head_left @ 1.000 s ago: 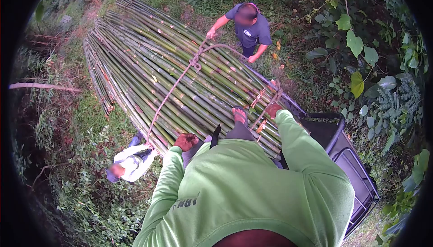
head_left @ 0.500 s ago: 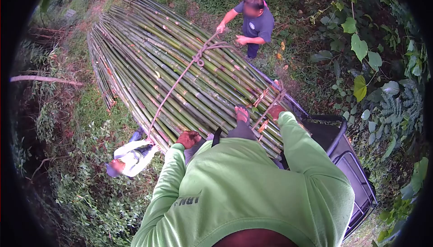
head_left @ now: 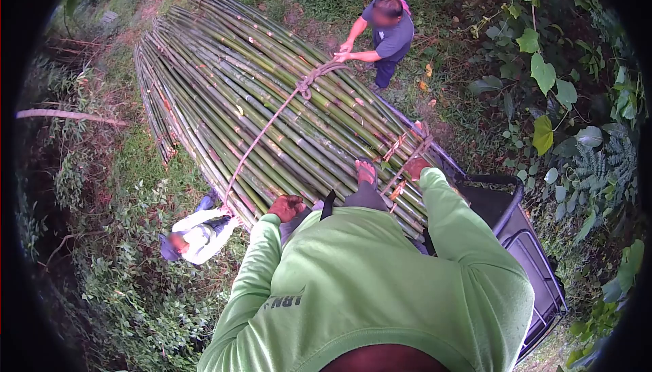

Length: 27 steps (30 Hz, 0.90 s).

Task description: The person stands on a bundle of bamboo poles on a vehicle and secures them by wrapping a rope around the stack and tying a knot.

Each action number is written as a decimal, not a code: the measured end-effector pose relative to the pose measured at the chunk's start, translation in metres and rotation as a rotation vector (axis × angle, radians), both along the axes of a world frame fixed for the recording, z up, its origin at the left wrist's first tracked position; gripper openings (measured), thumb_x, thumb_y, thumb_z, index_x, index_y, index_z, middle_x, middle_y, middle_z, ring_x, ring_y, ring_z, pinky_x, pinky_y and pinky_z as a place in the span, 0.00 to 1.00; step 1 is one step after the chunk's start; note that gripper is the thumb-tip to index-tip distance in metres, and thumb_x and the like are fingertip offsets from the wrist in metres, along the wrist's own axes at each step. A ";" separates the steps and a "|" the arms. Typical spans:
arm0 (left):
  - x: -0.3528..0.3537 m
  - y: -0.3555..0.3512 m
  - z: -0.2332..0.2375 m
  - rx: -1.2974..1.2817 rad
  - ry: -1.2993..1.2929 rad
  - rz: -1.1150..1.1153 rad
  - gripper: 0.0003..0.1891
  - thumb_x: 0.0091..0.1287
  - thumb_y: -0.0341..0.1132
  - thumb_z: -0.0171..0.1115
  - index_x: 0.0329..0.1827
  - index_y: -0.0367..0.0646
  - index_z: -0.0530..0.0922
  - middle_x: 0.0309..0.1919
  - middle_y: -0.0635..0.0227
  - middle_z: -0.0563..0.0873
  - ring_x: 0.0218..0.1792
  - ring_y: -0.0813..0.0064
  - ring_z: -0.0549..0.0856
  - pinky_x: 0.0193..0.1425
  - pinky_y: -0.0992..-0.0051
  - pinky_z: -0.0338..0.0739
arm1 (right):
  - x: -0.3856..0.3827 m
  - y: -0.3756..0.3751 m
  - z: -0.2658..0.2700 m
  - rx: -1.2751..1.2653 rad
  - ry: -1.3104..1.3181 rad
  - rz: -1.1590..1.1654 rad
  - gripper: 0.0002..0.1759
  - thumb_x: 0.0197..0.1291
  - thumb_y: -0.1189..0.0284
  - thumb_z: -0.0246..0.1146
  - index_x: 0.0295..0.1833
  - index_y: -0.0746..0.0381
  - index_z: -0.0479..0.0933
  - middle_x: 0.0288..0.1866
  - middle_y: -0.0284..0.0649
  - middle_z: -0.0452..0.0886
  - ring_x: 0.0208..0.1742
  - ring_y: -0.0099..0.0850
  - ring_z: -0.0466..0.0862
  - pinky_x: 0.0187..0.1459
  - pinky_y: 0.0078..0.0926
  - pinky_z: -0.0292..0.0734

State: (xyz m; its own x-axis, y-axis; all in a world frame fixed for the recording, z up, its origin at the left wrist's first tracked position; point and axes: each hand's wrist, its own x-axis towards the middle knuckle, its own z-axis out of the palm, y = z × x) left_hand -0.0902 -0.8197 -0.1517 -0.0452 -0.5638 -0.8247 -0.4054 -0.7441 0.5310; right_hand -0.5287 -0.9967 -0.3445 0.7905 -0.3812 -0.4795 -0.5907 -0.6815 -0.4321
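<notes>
A long load of green bamboo poles (head_left: 272, 127) spreads out before me. My left hand (head_left: 286, 207) is closed, fingers curled, by my knee at the load's near left edge; nothing shows in it. At the near right end, my right hand (head_left: 416, 167) is closed around the rope lashing (head_left: 422, 146) that crosses the poles; its fingertips are partly hidden. My bare foot (head_left: 366, 172) rests on the bamboo between my hands. A thicker tie rope (head_left: 266, 129) spans the middle of the load, with a knot (head_left: 304, 88) on its far right part.
On the far right side a person in a dark shirt (head_left: 392, 36) has both hands at the rope's end. Another person in a white top (head_left: 204, 236) stands at the left edge by the rope. A black metal vehicle frame (head_left: 506, 202) lies to my right, with leafy vines (head_left: 543, 73) beyond.
The dark-shirted person's hands have come together on the rope, and that person has shifted slightly right. The rope end now lies lower along the poles. My hands have stayed in place.
</notes>
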 end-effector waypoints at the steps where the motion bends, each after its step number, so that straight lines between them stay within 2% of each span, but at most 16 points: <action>1: 0.000 0.000 0.000 0.008 -0.002 -0.004 0.20 0.55 0.34 0.61 0.49 0.33 0.72 0.39 0.59 0.81 0.40 0.75 0.79 0.45 0.77 0.73 | 0.000 0.000 0.001 -0.035 0.015 0.048 0.10 0.47 0.68 0.53 0.34 0.58 0.75 0.30 0.43 0.77 0.41 0.42 0.76 0.43 0.38 0.70; 7: -0.002 -0.003 0.004 -0.009 0.030 -0.001 0.21 0.55 0.33 0.62 0.49 0.32 0.71 0.40 0.59 0.80 0.40 0.75 0.79 0.45 0.77 0.72 | -0.001 0.000 0.000 -0.061 -0.036 0.057 0.08 0.46 0.69 0.52 0.32 0.58 0.75 0.29 0.43 0.77 0.39 0.41 0.77 0.42 0.37 0.71; 12: -0.003 -0.007 0.004 0.013 0.055 0.044 0.21 0.54 0.33 0.63 0.50 0.32 0.71 0.40 0.59 0.80 0.41 0.76 0.78 0.46 0.78 0.72 | 0.000 -0.007 -0.007 0.453 0.032 -0.496 0.15 0.51 0.66 0.50 0.42 0.59 0.75 0.44 0.46 0.75 0.48 0.42 0.74 0.49 0.37 0.68; 14: -0.001 -0.004 -0.001 -0.009 0.025 0.020 0.22 0.54 0.33 0.63 0.50 0.32 0.70 0.41 0.60 0.80 0.42 0.76 0.78 0.47 0.78 0.71 | 0.004 -0.006 -0.001 0.469 0.069 -0.495 0.17 0.48 0.66 0.52 0.44 0.59 0.74 0.46 0.46 0.75 0.49 0.42 0.73 0.50 0.36 0.68; 19: -0.001 -0.005 0.014 -0.039 0.015 -0.019 0.24 0.54 0.40 0.63 0.48 0.33 0.71 0.41 0.57 0.80 0.44 0.69 0.78 0.49 0.73 0.71 | 0.018 -0.009 0.033 0.023 0.174 0.054 0.25 0.33 0.67 0.67 0.43 0.58 0.73 0.39 0.43 0.76 0.45 0.41 0.75 0.47 0.34 0.69; 22: 0.006 0.002 0.003 -0.037 0.003 -0.018 0.23 0.54 0.40 0.63 0.48 0.32 0.72 0.42 0.56 0.79 0.44 0.68 0.78 0.50 0.72 0.71 | 0.014 -0.007 0.031 -0.103 -0.059 0.048 0.07 0.40 0.70 0.55 0.29 0.58 0.73 0.27 0.42 0.77 0.34 0.41 0.78 0.37 0.36 0.72; 23: 0.007 0.001 0.001 -0.041 -0.024 -0.036 0.23 0.53 0.37 0.64 0.49 0.33 0.71 0.42 0.57 0.79 0.44 0.71 0.78 0.49 0.74 0.71 | 0.013 -0.007 0.023 -0.094 -0.062 0.055 0.07 0.39 0.70 0.56 0.29 0.58 0.73 0.27 0.42 0.77 0.34 0.41 0.78 0.37 0.37 0.72; 24: 0.007 0.001 -0.002 -0.041 -0.050 -0.052 0.23 0.53 0.34 0.64 0.50 0.33 0.71 0.43 0.58 0.79 0.44 0.73 0.78 0.49 0.76 0.71 | 0.011 -0.007 0.016 -0.080 -0.053 0.079 0.08 0.40 0.71 0.55 0.31 0.58 0.73 0.29 0.42 0.77 0.36 0.41 0.77 0.38 0.37 0.72; 26: 0.011 0.006 -0.015 -0.035 0.000 -0.014 0.22 0.53 0.35 0.64 0.50 0.34 0.71 0.43 0.59 0.79 0.43 0.73 0.78 0.48 0.76 0.72 | 0.026 -0.014 0.002 0.179 0.294 0.009 0.18 0.53 0.67 0.47 0.49 0.58 0.72 0.49 0.47 0.73 0.51 0.42 0.72 0.52 0.36 0.66; 27: 0.013 0.009 -0.021 -0.029 0.026 0.005 0.22 0.53 0.35 0.64 0.49 0.34 0.72 0.43 0.59 0.80 0.43 0.73 0.78 0.48 0.76 0.72 | 0.025 -0.014 0.001 0.148 0.261 0.018 0.18 0.50 0.67 0.50 0.48 0.58 0.72 0.48 0.46 0.73 0.51 0.42 0.72 0.51 0.36 0.66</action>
